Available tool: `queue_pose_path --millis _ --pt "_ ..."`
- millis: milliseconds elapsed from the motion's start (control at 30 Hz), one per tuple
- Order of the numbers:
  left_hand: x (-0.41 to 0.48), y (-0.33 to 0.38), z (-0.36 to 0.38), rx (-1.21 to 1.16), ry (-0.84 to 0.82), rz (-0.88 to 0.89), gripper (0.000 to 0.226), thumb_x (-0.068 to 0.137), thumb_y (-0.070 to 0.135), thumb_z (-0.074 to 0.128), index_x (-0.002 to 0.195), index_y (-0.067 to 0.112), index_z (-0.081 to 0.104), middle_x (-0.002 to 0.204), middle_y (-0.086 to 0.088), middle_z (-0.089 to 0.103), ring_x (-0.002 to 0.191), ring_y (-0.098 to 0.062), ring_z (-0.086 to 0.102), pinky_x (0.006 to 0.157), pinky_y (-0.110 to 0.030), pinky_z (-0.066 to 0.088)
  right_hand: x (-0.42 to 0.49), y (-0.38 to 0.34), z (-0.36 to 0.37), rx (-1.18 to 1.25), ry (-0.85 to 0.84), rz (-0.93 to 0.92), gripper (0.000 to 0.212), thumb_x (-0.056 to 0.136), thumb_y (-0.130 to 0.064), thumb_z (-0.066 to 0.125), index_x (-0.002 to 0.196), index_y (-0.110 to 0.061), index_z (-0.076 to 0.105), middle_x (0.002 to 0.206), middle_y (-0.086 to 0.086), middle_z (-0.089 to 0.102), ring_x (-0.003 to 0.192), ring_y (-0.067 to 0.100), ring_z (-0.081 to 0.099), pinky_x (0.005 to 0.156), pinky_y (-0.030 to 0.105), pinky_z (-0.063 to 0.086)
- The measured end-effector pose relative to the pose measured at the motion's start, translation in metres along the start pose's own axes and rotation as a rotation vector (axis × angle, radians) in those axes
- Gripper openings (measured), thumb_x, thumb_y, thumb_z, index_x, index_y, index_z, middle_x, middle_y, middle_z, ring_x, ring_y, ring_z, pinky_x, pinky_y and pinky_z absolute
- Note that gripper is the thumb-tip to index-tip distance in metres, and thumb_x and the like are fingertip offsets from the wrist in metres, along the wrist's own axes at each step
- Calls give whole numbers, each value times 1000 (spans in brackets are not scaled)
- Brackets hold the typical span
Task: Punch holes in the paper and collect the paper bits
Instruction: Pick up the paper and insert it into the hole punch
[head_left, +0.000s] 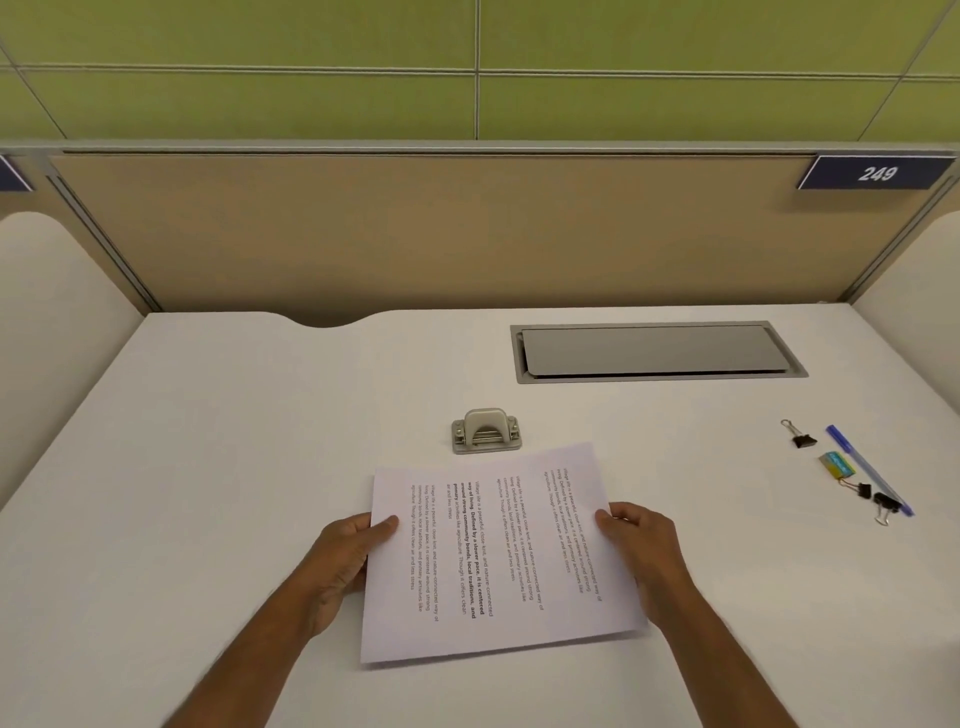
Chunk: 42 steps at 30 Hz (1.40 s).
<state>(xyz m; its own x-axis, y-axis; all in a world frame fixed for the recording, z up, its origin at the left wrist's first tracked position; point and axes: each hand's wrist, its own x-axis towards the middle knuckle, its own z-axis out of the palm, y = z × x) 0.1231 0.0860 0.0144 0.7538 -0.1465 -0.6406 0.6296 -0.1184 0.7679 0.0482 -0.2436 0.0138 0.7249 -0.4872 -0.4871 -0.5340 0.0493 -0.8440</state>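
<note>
A white printed sheet of paper (498, 561) is held above the near middle of the white desk (208, 441), its text running sideways. My left hand (345, 561) grips its left edge, thumb on top. My right hand (641, 551) grips its right edge the same way. A grey metal hole punch (485, 431) stands on the desk just beyond the paper's far edge, apart from it. No paper bits are visible.
A grey cable-tray lid (657, 353) is set into the desk at the back right. At the far right lie black binder clips (804, 440), a blue pen (867, 470) and a small blue-yellow packet (837, 463). A beige partition (441, 234) closes off the back.
</note>
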Motion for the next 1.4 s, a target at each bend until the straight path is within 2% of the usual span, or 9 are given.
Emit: queue_pose_path --millis 133,300,400,500,667,800,967,1100,1400 --pt "5 4 6 -74 51 29 25 98 30 62 114 14 72 106 -7 78 103 -31 73 88 -45 58 2 -2 -4 49 -48 45 14 92 -11 67 83 -8 77 90 15 78 82 37 74 84 53 60" --pt "12 11 11 -202 54 27 25 100 23 59 120 11 69 111 -14 76 105 -37 71 90 -51 57 4 -8 -9 100 -102 88 12 94 -8 65 89 0 73 89 16 78 72 27 73 63 35 59" --pt "14 12 11 -225 41 14 25 99 19 60 120 9 68 111 -17 76 105 -40 71 90 -51 57 10 -11 -10 58 -120 91 12 94 -10 65 88 -2 72 87 13 78 67 22 71 58 29 55" --pt "15 14 11 -228 35 -7 25 99 18 60 119 7 69 110 -18 75 104 -41 71 85 -49 59 18 -18 -7 26 -129 75 18 93 -20 67 81 -7 68 81 7 76 64 20 66 64 31 51" --pt "16 17 13 -230 21 -16 24 99 17 59 118 6 69 110 -19 75 103 -40 71 79 -45 61 32 -31 7 62 -70 41 36 85 -32 73 70 -10 49 72 11 52 65 22 47 60 30 39" --pt "19 17 13 -214 68 -7 24 100 21 59 116 7 70 108 -17 76 101 -38 72 83 -47 59 41 -38 16 51 -41 40 22 85 -25 72 78 -6 63 78 22 68 66 25 61 65 38 52" --pt "22 18 14 -218 142 -3 26 100 28 59 112 9 72 104 -12 78 97 -32 73 81 -41 57 46 -42 19 28 -40 37 17 88 -17 71 75 -8 63 80 22 73 65 28 64 66 40 54" --pt "23 19 14 -247 155 -44 26 100 24 58 113 6 71 103 -14 78 100 -36 72 92 -49 55 49 -43 21 6 -32 39 21 88 -14 70 73 -8 58 71 13 67 61 24 60 60 33 49" --pt "28 21 15 -267 180 -63 24 98 21 59 112 4 71 100 -15 78 95 -35 72 90 -47 56 53 -49 24 24 -37 49 21 88 -12 70 71 -7 59 72 13 71 60 26 63 63 34 53"
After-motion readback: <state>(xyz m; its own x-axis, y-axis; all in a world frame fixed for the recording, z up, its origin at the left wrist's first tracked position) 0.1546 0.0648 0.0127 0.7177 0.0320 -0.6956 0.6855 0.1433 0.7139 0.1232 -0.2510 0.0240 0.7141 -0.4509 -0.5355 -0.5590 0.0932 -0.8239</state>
